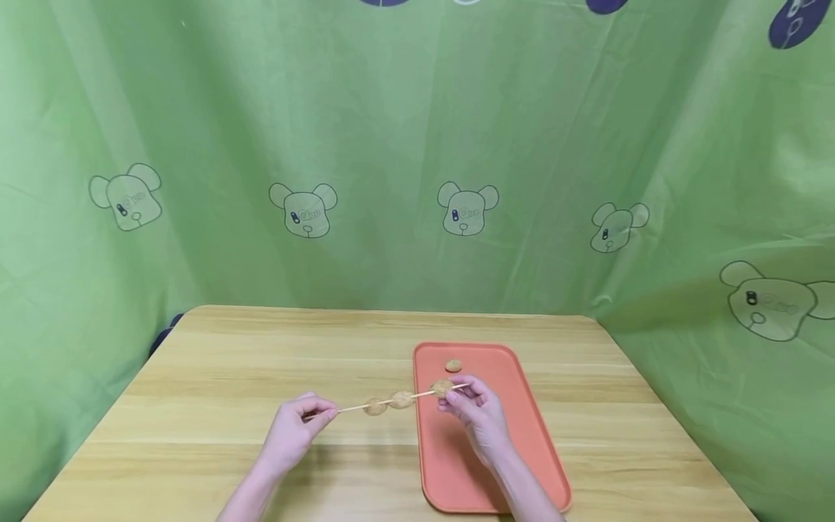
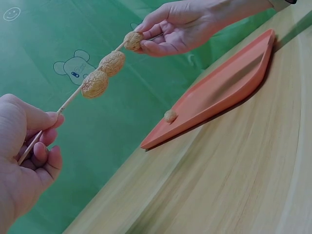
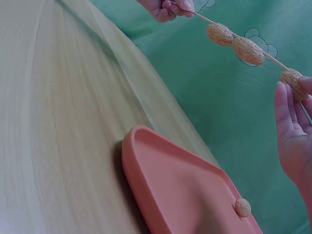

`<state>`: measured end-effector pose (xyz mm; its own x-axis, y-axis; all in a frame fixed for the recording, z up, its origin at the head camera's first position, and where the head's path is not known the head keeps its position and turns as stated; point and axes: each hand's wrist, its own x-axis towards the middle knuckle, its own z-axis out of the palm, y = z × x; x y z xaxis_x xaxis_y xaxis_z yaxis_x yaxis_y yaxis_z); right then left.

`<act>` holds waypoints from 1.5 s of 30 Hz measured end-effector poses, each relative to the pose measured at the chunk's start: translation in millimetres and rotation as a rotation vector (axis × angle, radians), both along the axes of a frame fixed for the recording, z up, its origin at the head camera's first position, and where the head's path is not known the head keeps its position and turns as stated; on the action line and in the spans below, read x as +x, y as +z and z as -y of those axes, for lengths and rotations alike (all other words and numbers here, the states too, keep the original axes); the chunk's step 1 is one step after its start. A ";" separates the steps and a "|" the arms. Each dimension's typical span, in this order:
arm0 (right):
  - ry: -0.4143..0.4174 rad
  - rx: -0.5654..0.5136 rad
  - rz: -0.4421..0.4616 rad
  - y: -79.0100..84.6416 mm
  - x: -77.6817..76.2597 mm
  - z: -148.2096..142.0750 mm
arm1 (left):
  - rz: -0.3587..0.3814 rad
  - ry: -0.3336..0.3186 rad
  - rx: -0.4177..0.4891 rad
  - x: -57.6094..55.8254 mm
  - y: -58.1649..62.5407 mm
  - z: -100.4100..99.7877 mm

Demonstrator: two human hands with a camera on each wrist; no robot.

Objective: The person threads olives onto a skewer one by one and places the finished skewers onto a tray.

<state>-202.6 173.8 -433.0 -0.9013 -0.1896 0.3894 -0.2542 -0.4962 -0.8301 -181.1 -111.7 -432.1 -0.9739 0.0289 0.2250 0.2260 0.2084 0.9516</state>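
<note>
My left hand (image 1: pixel 291 432) pinches a thin wooden skewer (image 1: pixel 354 408) near its left end, above the table. Two wrinkled tan balls (image 2: pixel 95 84) sit touching or nearly so midway along the stick. Toward the other end, my right hand (image 1: pixel 483 422) grips a third wrinkled ball (image 3: pixel 291 84) between thumb and fingers. In the head view the skewer's tip sticks out past this ball, so the stick runs through it. Below the right hand lies a coral-red tray (image 1: pixel 450 460), with one loose tan ball (image 1: pixel 453 365) near its far end.
A light wooden table (image 1: pixel 215 391) carries the tray on its right half. Green curtains (image 1: pixel 385 130) printed with bear heads enclose the table's back and sides.
</note>
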 end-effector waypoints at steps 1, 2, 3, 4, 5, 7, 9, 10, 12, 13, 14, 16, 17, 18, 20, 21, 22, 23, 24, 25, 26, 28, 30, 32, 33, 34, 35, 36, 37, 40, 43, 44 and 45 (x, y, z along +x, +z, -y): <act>0.002 -0.003 0.003 0.0 0.1 0.6 | 0.000 0.001 -0.002 0.2 0.3 0.1; 0.005 -0.007 0.005 -0.2 0.1 1.0 | 0.000 0.001 -0.002 0.3 0.5 0.3; 0.004 -0.008 0.007 -0.4 0.1 1.4 | 0.001 0.001 -0.003 0.5 0.8 0.4; 0.003 -0.007 0.008 -0.6 0.0 1.8 | 0.000 0.000 -0.003 0.6 1.0 0.4; 0.003 -0.008 0.008 -1.0 -0.2 2.2 | -0.002 0.000 -0.003 0.4 0.7 0.5; 0.003 -0.006 0.008 -1.8 -0.5 2.8 | -0.003 -0.004 -0.003 0.5 0.7 0.5; 0.003 -0.004 0.008 -2.8 -1.0 3.4 | -0.003 -0.006 -0.003 0.4 0.0 0.6; 0.004 -0.002 0.008 -3.2 -1.2 3.7 | -0.003 -0.007 -0.001 0.2 -0.4 0.7; 0.008 -0.004 0.010 -3.4 -1.4 4.5 | 0.002 -0.009 0.001 0.2 -0.5 0.8; 0.010 -0.004 0.011 -3.5 -1.5 4.9 | 0.002 -0.009 0.000 0.1 -0.7 1.0; 0.011 -0.003 0.012 -3.6 -1.8 5.4 | 0.002 -0.010 -0.001 -0.1 -0.9 1.1; 0.013 0.003 0.010 -3.3 -2.0 6.2 | 0.002 -0.011 -0.005 -0.2 -0.9 1.4; 0.012 0.008 0.010 -3.1 -2.2 6.7 | 0.000 -0.013 -0.009 -0.5 -0.9 1.5; 0.013 0.013 0.008 -2.9 -2.2 7.1 | -0.002 -0.014 -0.012 -0.5 -0.7 1.6; 0.013 0.027 0.008 -2.8 -2.2 7.9 | -0.002 -0.019 -0.015 -0.2 -0.2 1.7; 0.013 0.033 0.010 -2.8 -2.0 8.2 | -0.002 -0.021 -0.017 0.1 0.0 1.6; 0.012 0.038 0.013 -2.9 -1.7 8.6 | -0.003 -0.023 -0.019 0.4 0.2 1.5; 0.012 0.040 0.019 -3.1 -1.4 8.9 | -0.005 -0.026 -0.019 0.7 0.4 1.5; 0.012 0.040 0.022 -3.1 -1.0 9.2 | -0.005 -0.028 -0.018 1.0 0.6 1.5; 0.012 0.040 0.027 -3.5 -0.7 9.4 | -0.007 -0.030 -0.020 1.2 0.6 1.3; 0.012 0.039 0.029 -3.6 -0.4 9.6 | -0.009 -0.031 -0.021 1.4 0.6 1.3; 0.013 0.035 0.030 -3.9 0.1 10.1 | -0.014 -0.033 -0.021 1.4 0.7 1.2; 0.014 0.031 0.031 -4.0 0.2 10.5 | -0.017 -0.037 -0.019 1.2 0.7 1.2; 0.014 0.029 0.033 -4.4 0.3 11.0 | -0.017 -0.041 -0.018 1.7 0.9 1.3; 0.011 0.027 0.036 -4.5 0.3 11.4 | -0.020 -0.044 -0.018 1.7 0.5 1.6; 0.008 0.026 0.041 -4.7 0.2 11.7 | -0.019 -0.046 -0.017 2.0 0.6 1.7; 0.006 0.026 0.044 -5.0 0.2 12.0 | -0.018 -0.048 -0.018 2.3 0.7 1.8; 0.005 0.026 0.048 -5.5 0.0 12.3 | -0.016 -0.049 -0.019 2.6 0.8 1.8; 0.003 0.028 0.050 -6.0 0.0 12.6 | -0.015 -0.049 -0.020 2.8 0.9 1.9; 0.001 0.030 0.054 -7.5 -0.1 13.6 | -0.007 -0.047 -0.023 3.2 1.6 1.7; 0.001 0.032 0.052 -8.9 0.0 14.5 | -0.004 -0.046 -0.027 3.4 1.9 2.0; 0.000 0.031 0.054 -9.4 0.1 14.8 | -0.002 -0.048 -0.029 3.5 1.9 2.1; 0.002 0.029 0.052 -9.8 0.1 14.9 | -0.001 -0.051 -0.030 3.6 1.8 2.2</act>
